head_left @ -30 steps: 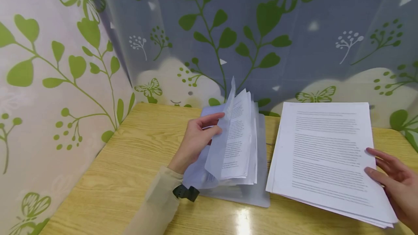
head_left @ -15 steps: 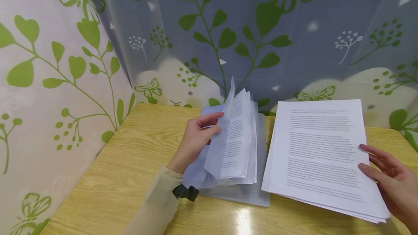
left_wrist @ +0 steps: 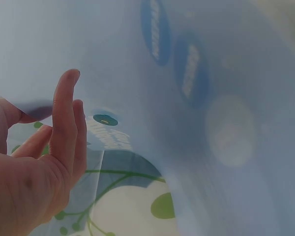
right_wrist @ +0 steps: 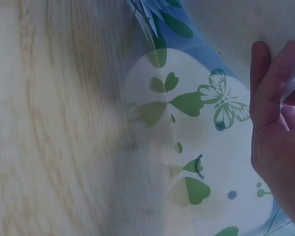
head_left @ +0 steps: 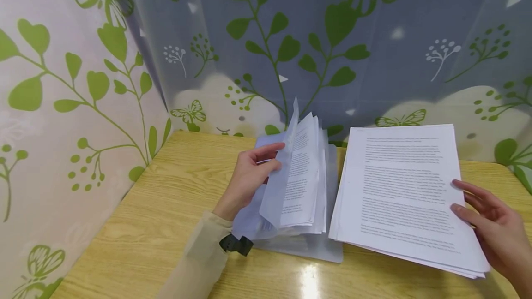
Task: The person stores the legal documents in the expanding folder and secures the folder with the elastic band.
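A translucent bluish plastic folder (head_left: 332,248) lies on the wooden table with its front part raised. Between its sheets stand several printed pages (head_left: 300,179), fanned slightly. My left hand (head_left: 245,176) pinches the raised plastic sheet, thumb on one side; in the left wrist view this sheet (left_wrist: 211,162) fills much of the picture and shows blue oval marks. To the right, a stack of printed paper (head_left: 407,193) is held tilted above the table by my right hand (head_left: 496,230), thumb on top at its right edge. In the right wrist view the fingers lie beneath the stack (right_wrist: 226,24).
The wooden table (head_left: 183,165) meets a patterned curtain (head_left: 374,73) with leaves and butterflies at its back edge. Another pale patterned curtain (head_left: 50,128) hangs along the left. A dark wristband (head_left: 237,244) sits on the left wrist.
My right hand has carried the paper stack left and slightly up, so its left edge now comes closer to the folder. The left hand and the folder have hardly moved.
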### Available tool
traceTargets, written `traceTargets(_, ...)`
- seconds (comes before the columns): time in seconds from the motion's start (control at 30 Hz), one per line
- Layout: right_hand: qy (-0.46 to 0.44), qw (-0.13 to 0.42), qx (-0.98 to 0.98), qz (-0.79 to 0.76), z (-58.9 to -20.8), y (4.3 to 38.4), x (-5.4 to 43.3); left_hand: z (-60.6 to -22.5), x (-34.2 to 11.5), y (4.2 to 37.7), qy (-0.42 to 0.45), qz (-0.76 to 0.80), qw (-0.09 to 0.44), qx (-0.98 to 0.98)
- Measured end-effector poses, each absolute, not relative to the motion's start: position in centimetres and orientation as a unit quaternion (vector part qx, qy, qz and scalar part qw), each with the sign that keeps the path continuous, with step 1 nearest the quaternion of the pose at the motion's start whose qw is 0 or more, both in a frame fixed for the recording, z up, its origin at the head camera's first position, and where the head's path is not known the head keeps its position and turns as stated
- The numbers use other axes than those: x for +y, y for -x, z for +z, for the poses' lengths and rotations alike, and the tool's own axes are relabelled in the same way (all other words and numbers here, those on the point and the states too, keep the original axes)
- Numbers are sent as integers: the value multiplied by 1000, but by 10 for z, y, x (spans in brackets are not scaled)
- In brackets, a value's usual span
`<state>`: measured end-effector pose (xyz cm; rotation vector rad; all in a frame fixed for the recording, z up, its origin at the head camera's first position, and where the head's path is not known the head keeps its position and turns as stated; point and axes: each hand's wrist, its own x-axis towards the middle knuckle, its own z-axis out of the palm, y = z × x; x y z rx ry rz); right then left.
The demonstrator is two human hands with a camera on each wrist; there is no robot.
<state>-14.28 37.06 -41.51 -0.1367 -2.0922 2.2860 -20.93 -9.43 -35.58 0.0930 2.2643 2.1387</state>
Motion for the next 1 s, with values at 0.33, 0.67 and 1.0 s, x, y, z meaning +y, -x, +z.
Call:
traceTargets(0.33,10,23,-663,748,-411,144,364,-355,-94,208,-30,688,15,725)
traceTargets(0.67,16,24,-674,738,-399,144,359,-356,-93,209,-30,689,14,724)
traceTargets(1.0,6,41,-641,766,-390,149,359,-356,-93,210,-33,691,17,722)
